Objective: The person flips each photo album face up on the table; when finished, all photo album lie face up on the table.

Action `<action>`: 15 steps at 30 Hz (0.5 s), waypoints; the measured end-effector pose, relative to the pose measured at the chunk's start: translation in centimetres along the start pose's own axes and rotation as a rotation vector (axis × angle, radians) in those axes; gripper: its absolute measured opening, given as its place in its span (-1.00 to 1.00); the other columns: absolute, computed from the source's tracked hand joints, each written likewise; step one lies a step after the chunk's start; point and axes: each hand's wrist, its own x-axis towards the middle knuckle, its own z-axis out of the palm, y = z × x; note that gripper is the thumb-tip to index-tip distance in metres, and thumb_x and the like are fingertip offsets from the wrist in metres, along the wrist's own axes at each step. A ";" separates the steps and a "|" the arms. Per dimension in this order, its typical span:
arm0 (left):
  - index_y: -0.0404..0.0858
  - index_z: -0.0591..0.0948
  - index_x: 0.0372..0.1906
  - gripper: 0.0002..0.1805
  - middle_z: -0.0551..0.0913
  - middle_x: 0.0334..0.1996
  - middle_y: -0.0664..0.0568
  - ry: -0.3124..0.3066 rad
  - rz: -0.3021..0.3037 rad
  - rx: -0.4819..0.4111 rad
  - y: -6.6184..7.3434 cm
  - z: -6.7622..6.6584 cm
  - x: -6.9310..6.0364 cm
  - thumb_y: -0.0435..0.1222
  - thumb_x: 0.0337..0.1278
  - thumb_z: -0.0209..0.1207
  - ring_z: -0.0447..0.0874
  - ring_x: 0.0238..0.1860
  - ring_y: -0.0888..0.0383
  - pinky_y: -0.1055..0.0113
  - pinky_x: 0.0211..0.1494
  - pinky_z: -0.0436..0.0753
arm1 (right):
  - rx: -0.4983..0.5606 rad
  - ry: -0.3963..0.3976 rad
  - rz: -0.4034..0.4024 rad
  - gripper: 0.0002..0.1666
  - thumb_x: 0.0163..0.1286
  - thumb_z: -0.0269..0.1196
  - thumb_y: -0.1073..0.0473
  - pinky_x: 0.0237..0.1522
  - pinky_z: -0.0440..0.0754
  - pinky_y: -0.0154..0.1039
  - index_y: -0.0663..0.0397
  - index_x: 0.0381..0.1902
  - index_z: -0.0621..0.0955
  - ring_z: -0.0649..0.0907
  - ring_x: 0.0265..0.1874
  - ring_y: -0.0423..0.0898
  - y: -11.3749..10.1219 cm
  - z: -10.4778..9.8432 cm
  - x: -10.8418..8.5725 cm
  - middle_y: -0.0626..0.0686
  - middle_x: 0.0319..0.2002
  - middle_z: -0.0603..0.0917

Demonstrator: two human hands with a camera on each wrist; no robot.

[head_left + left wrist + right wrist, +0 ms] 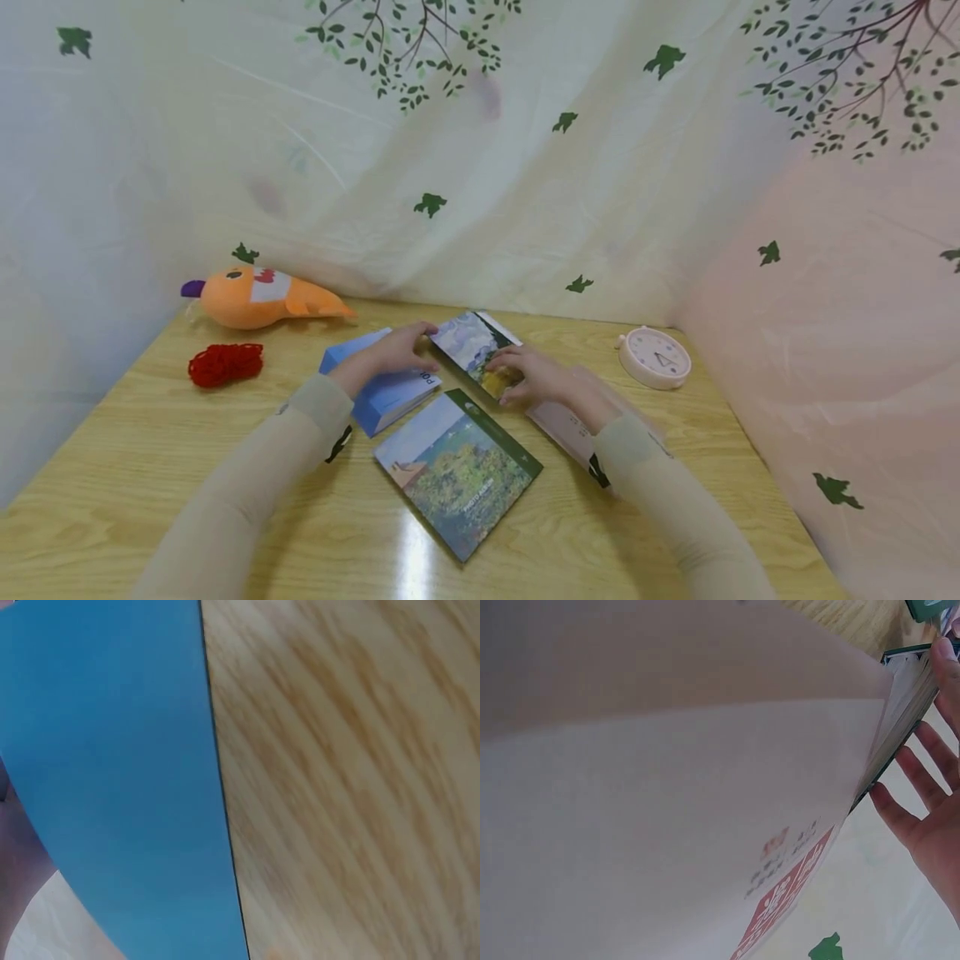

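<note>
In the head view my right hand grips the near right end of a landscape-painted album. Its thumb and fingers lie on opposite sides of the album's edge in the right wrist view. My left hand reaches over a blue book, its fingertips close to the album's left corner; contact is unclear. Plain blue cover fills much of the left wrist view. A second painted album with a dark green spine lies in front. Beneath my right forearm is a pale pink book, partly covered.
On the wooden table, red yarn and an orange plush toy with a purple beak lie at the left. A round pink clock rests at the right. Leaf-printed cloth hangs behind the table.
</note>
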 end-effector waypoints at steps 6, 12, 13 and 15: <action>-0.42 0.19 0.38 -0.17 0.27 0.34 -0.26 0.005 0.015 0.052 0.6 0.1 -0.6 -0.15 0.11 0.28 0.18 0.37 -0.20 -0.03 0.42 0.16 | 0.038 -0.030 0.014 -0.32 0.19 0.36 0.03 0.23 0.40 0.09 -0.04 0.26 0.44 0.28 0.33 0.17 -0.6 -0.3 -0.3 0.15 0.36 0.28; -0.45 0.04 0.43 -0.07 0.15 0.39 -0.33 0.027 0.008 0.139 1.3 0.1 -1.3 -0.08 0.15 0.24 0.09 0.39 -0.26 -0.08 0.43 0.10 | 0.128 -0.056 0.003 -0.29 0.22 0.33 0.03 0.18 0.44 0.05 -0.01 0.31 0.39 0.32 0.31 0.11 -0.6 -0.8 -1.3 0.14 0.36 0.27; -0.44 0.02 0.44 -0.05 0.14 0.40 -0.33 0.033 0.004 0.145 1.4 0.1 -1.4 -0.06 0.14 0.24 0.08 0.39 -0.27 -0.09 0.43 0.10 | 0.139 -0.058 0.003 -0.28 0.22 0.33 0.03 0.18 0.45 0.06 -0.01 0.32 0.38 0.33 0.30 0.11 -0.7 -0.9 -1.6 0.14 0.36 0.27; -0.39 -0.02 0.46 -0.02 0.11 0.41 -0.30 0.041 -0.005 0.135 1.6 0.2 -1.8 -0.04 0.14 0.25 0.06 0.40 -0.24 -0.09 0.43 0.11 | 0.128 -0.053 0.004 -0.26 0.22 0.34 0.02 0.19 0.43 0.09 -0.01 0.33 0.37 0.33 0.31 0.10 -1.0 -1.2 -2.4 0.11 0.35 0.30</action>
